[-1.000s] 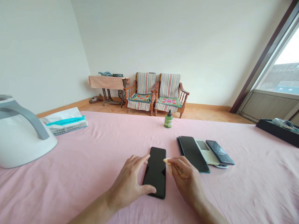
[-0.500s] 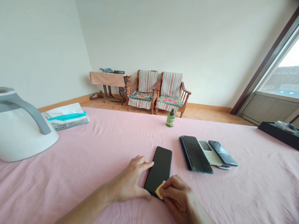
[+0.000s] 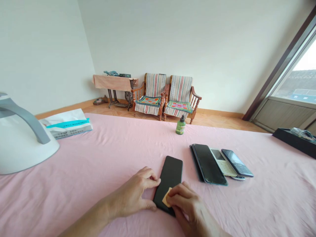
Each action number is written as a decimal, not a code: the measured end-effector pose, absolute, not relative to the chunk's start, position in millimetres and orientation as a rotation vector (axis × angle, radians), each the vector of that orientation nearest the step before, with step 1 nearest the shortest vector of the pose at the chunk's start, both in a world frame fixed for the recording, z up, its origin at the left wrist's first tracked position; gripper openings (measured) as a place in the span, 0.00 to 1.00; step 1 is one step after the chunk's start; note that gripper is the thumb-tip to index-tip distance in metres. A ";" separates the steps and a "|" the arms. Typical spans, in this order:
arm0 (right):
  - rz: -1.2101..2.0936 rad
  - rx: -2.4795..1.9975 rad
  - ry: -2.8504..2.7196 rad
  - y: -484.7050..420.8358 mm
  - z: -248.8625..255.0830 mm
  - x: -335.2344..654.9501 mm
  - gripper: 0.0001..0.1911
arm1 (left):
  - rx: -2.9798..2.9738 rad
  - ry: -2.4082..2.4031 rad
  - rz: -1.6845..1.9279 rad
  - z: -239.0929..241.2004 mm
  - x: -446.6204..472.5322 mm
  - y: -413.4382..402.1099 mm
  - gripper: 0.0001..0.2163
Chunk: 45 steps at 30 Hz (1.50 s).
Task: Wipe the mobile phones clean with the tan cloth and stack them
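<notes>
A black smartphone [image 3: 171, 174] lies face up on the pink cloth in front of me. My left hand [image 3: 134, 194] rests against its left edge, thumb at the near corner and fingers curled onto the side, holding it in place. My right hand [image 3: 187, 204] is closed on a small yellowish wipe [image 3: 166, 197] and presses it onto the near end of the screen.
To the right lie a dark tablet-like phone [image 3: 208, 163], a pale phone [image 3: 223, 163] and a dark keypad phone [image 3: 237, 163]. A green bottle [image 3: 180, 125] stands farther back. A white appliance [image 3: 22, 141], a white packet [image 3: 66, 123] and a black tray [image 3: 295, 140] sit at the edges.
My right hand has drawn the wipe from the middle of the screen down to its near end. My left hand has closed in against the phone's edge.
</notes>
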State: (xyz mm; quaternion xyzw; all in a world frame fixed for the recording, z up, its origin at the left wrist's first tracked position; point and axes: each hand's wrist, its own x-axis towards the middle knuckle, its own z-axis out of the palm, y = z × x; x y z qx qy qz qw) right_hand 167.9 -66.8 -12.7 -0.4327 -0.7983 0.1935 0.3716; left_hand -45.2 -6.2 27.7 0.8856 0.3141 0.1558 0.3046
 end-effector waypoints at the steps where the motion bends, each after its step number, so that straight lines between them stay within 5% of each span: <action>1: 0.516 -1.080 -2.061 -71.2 -12.7 165.7 0.17 | 2.364 0.836 0.420 26.7 -44.8 -6.1 0.19; 11: 0.422 -1.153 -1.986 -11.1 -12.6 177.8 0.14 | 2.493 0.834 0.475 11.3 -32.8 -15.3 0.22; 19: 0.530 -1.183 -2.046 -49.8 -8.1 173.8 0.18 | 2.482 0.858 0.504 21.4 -26.8 -22.7 0.22; 29: 0.161 -1.386 -1.954 12.2 -15.2 184.3 0.13 | 2.492 0.859 0.552 16.8 -26.2 -23.5 0.22; 45: 0.145 -1.404 -2.007 3.5 -12.6 163.8 0.14 | 2.476 0.875 0.520 16.5 -26.1 -24.3 0.21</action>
